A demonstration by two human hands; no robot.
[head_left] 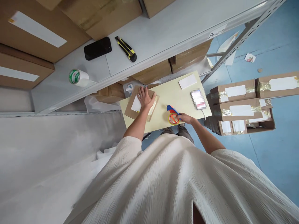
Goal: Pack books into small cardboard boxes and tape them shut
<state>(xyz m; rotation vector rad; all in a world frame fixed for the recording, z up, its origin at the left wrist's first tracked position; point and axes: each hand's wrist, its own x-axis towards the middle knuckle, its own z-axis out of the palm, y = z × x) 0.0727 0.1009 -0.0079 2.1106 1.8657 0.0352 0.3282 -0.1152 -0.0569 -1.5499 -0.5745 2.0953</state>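
One box (140, 107) in hand — left hand (146, 98) flat on it, right hand (184, 118) gripping tape dispenser (173, 115); taping not started, I'd judge.

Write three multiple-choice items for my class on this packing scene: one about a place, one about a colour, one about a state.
1. Where does the utility knife lie?
A. on the shelf beside the black phone
B. on the floor
C. on the small table

2. What colour is the floor?
A. red
B. blue
C. green

3. What is the left hand doing?
A. hanging free
B. lifting the phone
C. pressing flat on the small box

Answers: 1 A, knife and phone lie side by side on the shelf; 2 B, the floor is plainly blue; 3 C, the palm rests on the box, while the right hand holds the tape dispenser.
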